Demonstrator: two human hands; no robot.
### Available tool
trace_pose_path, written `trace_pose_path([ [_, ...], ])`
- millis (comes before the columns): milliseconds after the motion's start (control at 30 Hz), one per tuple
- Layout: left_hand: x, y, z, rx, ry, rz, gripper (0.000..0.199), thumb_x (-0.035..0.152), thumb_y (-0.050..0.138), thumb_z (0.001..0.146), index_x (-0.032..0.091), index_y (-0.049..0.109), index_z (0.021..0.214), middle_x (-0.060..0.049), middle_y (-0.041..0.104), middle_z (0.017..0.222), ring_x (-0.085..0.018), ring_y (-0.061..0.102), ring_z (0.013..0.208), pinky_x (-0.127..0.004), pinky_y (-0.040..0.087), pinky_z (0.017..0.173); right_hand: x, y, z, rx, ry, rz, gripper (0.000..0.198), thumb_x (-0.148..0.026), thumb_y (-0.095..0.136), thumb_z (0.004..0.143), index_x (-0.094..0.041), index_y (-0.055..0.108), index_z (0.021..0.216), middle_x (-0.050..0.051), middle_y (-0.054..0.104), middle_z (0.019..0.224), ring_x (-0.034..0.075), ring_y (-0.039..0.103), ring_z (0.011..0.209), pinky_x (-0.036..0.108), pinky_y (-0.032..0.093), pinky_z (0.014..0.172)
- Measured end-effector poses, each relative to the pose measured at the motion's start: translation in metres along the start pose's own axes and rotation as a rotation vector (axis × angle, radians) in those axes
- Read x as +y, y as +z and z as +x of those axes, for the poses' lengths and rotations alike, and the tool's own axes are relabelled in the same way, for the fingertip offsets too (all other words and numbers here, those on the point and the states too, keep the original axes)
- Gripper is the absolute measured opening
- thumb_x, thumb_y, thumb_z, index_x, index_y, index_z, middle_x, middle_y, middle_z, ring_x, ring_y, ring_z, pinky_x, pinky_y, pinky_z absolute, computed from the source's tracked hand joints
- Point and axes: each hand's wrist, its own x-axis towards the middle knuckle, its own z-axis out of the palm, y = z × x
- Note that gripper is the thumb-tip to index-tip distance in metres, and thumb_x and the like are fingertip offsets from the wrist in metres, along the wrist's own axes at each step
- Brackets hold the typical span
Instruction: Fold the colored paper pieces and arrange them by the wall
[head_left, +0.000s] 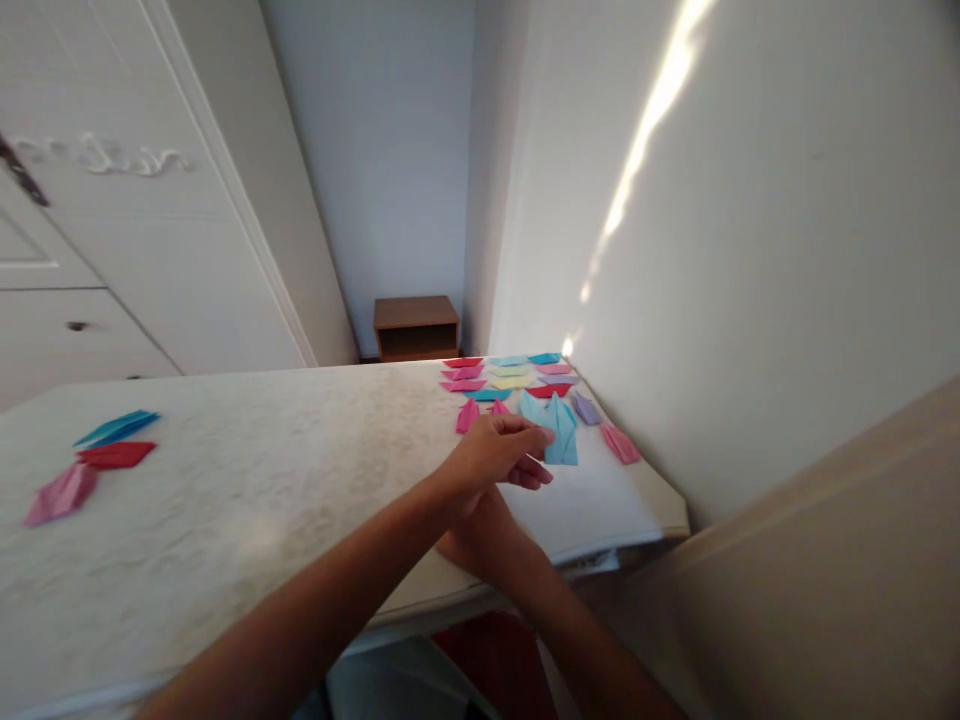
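Observation:
My left hand (pixel 504 452) reaches across to the right side of the table, thumb and fingertips pinched at the left edge of a light blue folded paper (pixel 562 440). Its top comes to a point, and its bottom edge is straight. Beneath and behind my left wrist is my right hand (pixel 484 535), crossed under the other arm, with its fingers hidden. Another light blue folded paper (pixel 531 408) shows just behind the held one. Close by lie pink folded papers (pixel 467 416), a red one (pixel 548 391), a lilac one (pixel 585 408) and a pink one (pixel 620 444).
Rows of coloured folded papers (pixel 512 382) fill the table's far right corner. At the left of the table (pixel 300 480) lie blue (pixel 118 428), red (pixel 116 455) and pink (pixel 64 495) folded papers. A wall (pixel 750 300) borders the right; a white cabinet (pixel 150 250) stands behind left.

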Motion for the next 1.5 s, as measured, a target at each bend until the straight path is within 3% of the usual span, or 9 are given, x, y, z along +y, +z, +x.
trace_pose_path([
  [167, -0.008, 0.018, 0.036, 0.031, -0.05, 0.351, 0.022, 0.019, 0.063, 0.078, 0.014, 0.059, 0.058, 0.003, 0.053, 0.047, -0.006, 0.05, 0.04, -0.017, 0.042, 0.042, 0.002, -0.002, -0.005, -0.061, -0.005, -0.04, 0.042, -0.014, 0.051, 0.082, -0.007, 0.056, 0.123, 0.019, 0.062, 0.12, 0.033, 0.057, 0.109, 0.046, 0.042, 0.099],
  [400, -0.019, 0.033, 0.067, 0.039, -0.274, 0.363, 0.024, 0.016, 0.071, 0.071, 0.013, 0.056, 0.053, 0.001, 0.058, 0.05, -0.008, 0.05, 0.042, -0.022, 0.048, 0.047, 0.005, 0.004, -0.006, -0.039, -0.04, -0.017, 0.04, -0.018, 0.051, 0.086, -0.011, 0.056, 0.124, 0.017, 0.065, 0.117, 0.032, 0.059, 0.105, 0.048, 0.043, 0.098],
  [533, -0.023, 0.038, 0.074, 0.02, -0.339, 0.328, 0.025, 0.02, 0.076, 0.069, 0.011, 0.058, 0.055, -0.001, 0.06, 0.05, -0.01, 0.054, 0.044, -0.024, 0.051, 0.049, 0.005, 0.003, -0.007, -0.005, -0.069, 0.028, 0.041, -0.02, 0.052, 0.086, -0.014, 0.054, 0.127, 0.016, 0.061, 0.126, 0.031, 0.055, 0.114, 0.046, 0.039, 0.104],
  [667, -0.027, 0.032, 0.074, -0.004, -0.23, 0.48, 0.031, 0.03, 0.077, 0.07, 0.011, 0.058, 0.054, -0.003, 0.062, 0.052, -0.011, 0.055, 0.042, -0.023, 0.049, 0.045, 0.004, 0.0, -0.006, 0.008, -0.083, 0.049, 0.037, -0.017, 0.052, 0.086, -0.015, 0.054, 0.123, 0.014, 0.06, 0.126, 0.028, 0.054, 0.115, 0.042, 0.041, 0.102],
  [800, -0.029, 0.022, 0.07, 0.037, 0.04, 0.898, 0.034, 0.04, 0.07, 0.075, 0.013, 0.062, 0.057, -0.006, 0.064, 0.055, -0.016, 0.063, 0.051, -0.027, 0.051, 0.054, 0.002, -0.005, -0.005, -0.023, -0.094, 0.03, 0.028, -0.015, 0.053, 0.085, -0.016, 0.057, 0.113, 0.01, 0.063, 0.107, 0.023, 0.058, 0.097, 0.037, 0.046, 0.094],
  [933, -0.027, 0.025, 0.056, 0.144, 0.307, 1.241, 0.033, 0.043, 0.066, 0.081, 0.013, 0.068, 0.096, -0.014, 0.071, 0.09, -0.027, 0.068, 0.086, -0.035, 0.051, 0.075, 0.002, -0.006, -0.008, 0.023, -0.088, 0.021, 0.016, -0.023, 0.055, 0.089, -0.019, 0.056, 0.104, 0.005, 0.06, 0.098, 0.021, 0.056, 0.088, 0.037, 0.047, 0.088],
  [1033, -0.03, 0.035, 0.044, 0.052, 0.434, 1.414, 0.038, 0.043, 0.057, 0.088, 0.018, 0.06, 0.116, -0.014, 0.065, 0.114, -0.03, 0.065, 0.098, -0.04, 0.051, 0.078, 0.004, -0.003, -0.007, 0.011, -0.098, -0.022, 0.012, -0.03, 0.052, 0.092, -0.021, 0.055, 0.098, 0.002, 0.058, 0.093, 0.019, 0.055, 0.082, 0.035, 0.049, 0.079],
  [1233, -0.044, 0.046, 0.042, -0.248, 0.496, 1.626, 0.051, 0.058, 0.04, 0.091, 0.019, 0.056, 0.121, -0.015, 0.048, 0.141, -0.032, 0.066, 0.099, -0.042, 0.055, 0.072, 0.008, 0.01, -0.001, -0.038, -0.081, -0.063, 0.015, -0.037, 0.05, 0.092, -0.022, 0.053, 0.094, 0.0, 0.056, 0.089, 0.019, 0.054, 0.077, 0.033, 0.047, 0.066],
  [1500, -0.043, 0.043, 0.05, -0.334, 0.537, 1.646, 0.034, 0.039, 0.041, 0.094, 0.017, 0.052, 0.117, -0.016, 0.052, 0.137, -0.028, 0.067, 0.095, -0.038, 0.054, 0.069, 0.008, -0.003, -0.003, -0.088, -0.081, -0.016, 0.02, -0.039, 0.049, 0.093, -0.022, 0.052, 0.102, 0.002, 0.058, 0.099, 0.019, 0.054, 0.083, 0.035, 0.047, 0.071],
])
